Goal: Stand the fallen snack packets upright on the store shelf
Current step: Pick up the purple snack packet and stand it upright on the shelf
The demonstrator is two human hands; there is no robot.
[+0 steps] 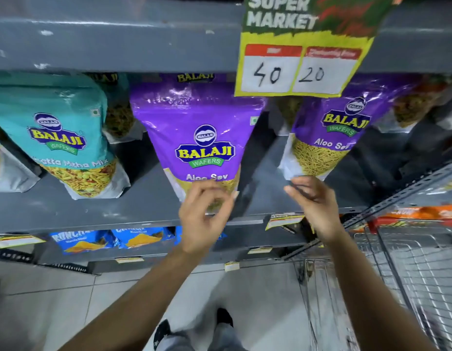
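Observation:
A purple Aloo Sev packet (199,127) stands upright in the middle of the grey shelf (80,211). My left hand (204,216) is at its bottom edge, blurred, with fingers and thumb curled around the packet's lower corner. A second purple Aloo Sev packet (328,138) stands to the right, leaning slightly. My right hand (313,201) hovers just below its base with fingers apart and nothing in it. A teal Khatta Mitha Mix packet (58,138) stands upright at the left.
A yellow price sign (301,67) reading 40 and 20 hangs from the shelf above, over the gap between the purple packets. More packets stand behind. Blue snack bags (106,240) lie on the lower shelf. A wire trolley (409,269) is at right.

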